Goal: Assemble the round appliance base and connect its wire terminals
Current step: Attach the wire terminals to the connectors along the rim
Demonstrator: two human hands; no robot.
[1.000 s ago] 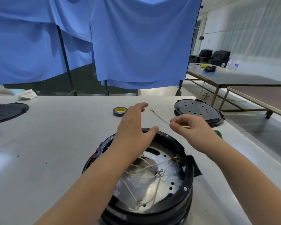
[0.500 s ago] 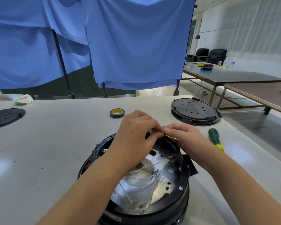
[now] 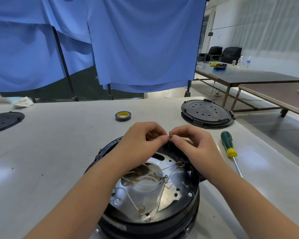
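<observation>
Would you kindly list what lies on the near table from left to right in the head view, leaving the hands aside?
Black disc → tape roll → perforated black cover → green-handled screwdriver.

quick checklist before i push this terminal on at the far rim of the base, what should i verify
1. Terminal pinched by both hands, left hand and right hand: ok.
2. Terminal lined up with its mating tab: cannot tell, fingers hide it.
3. Appliance base resting flat on the table: ok.
4. Loose white wires inside the base lie away from the fingertips: ok.
5. Screwdriver on the table beside the right hand: ok.
6. Bottom cover set aside, off the base: ok.
</observation>
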